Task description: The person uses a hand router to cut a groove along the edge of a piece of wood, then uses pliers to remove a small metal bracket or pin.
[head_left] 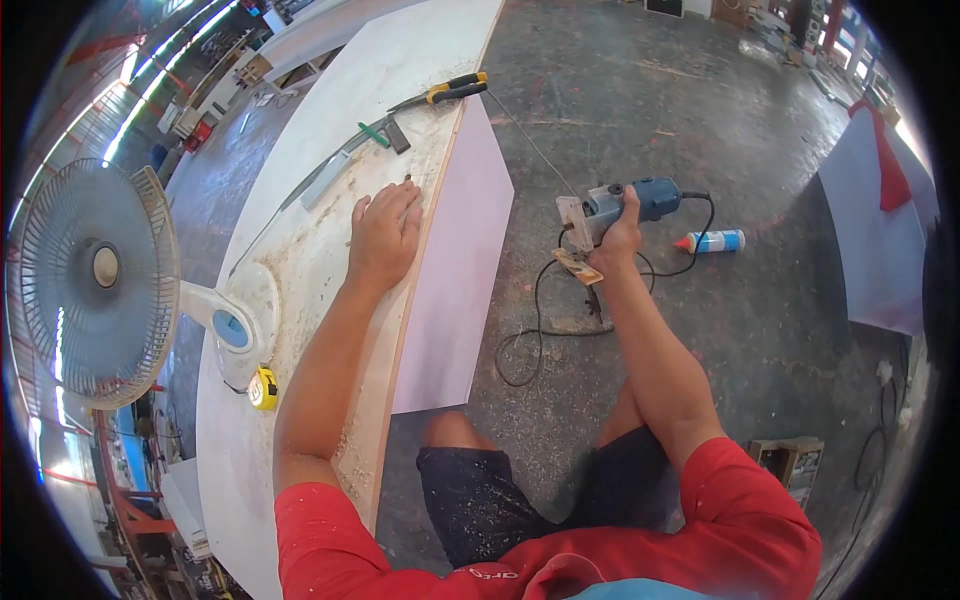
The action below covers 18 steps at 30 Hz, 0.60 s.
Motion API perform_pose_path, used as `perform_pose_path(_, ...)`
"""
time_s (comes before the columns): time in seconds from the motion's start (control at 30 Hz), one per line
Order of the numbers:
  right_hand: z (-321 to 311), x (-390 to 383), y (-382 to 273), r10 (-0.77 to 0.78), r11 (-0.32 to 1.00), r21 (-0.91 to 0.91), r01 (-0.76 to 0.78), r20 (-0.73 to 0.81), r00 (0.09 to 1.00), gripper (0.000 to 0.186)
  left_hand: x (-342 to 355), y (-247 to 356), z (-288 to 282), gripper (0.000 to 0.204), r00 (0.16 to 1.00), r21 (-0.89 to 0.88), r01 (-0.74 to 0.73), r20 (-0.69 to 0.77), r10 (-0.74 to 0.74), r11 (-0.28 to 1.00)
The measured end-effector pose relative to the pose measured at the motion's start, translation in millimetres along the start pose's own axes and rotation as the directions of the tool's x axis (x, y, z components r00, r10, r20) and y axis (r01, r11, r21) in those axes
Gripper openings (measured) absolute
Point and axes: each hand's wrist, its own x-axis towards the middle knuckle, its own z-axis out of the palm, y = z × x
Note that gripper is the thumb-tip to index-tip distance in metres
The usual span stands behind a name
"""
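Observation:
My left hand (385,228) rests palm down on a long white workbench panel (426,30) near its right edge, fingers lying on the dusty surface beside a small dark bit at the fingertips. Above it are a metal bar with a green-handled tool (373,134) and yellow-black pliers (455,90). My right hand (618,228) grips a blue corded power trimmer (655,197) with a clear guide, held out beyond the panel's edge. A pale lilac board (450,280) stands along the bench's side.
A white desk fan (100,270) and a yellow tape measure (263,388) are at the left. On the concrete floor (690,90) lie cables and a blue-white tube (716,241). A curved pale board (865,250) with red cloth stands at right, a wooden crate (788,460) lower right.

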Motion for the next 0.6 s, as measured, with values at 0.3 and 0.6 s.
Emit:
perform_pose_path(0.3, -17.3, 31.8, 1.5, 0.032, 0.999, -0.025, -0.031, 0.08, 0.996, 0.05, 0.7, 1.5, 6.2, 0.051, 0.998, 0.005, 0.047, 0.034, -0.047, 0.999)
perform_pose_path(0.6, -84.1, 28.7, -1.1, 0.064, 0.998, 0.005, -0.065, 0.121, 0.991, 0.044, 5.3, 5.0, 5.2, 0.045, 0.989, -0.096, -0.035, -0.149, 0.02, 0.995)
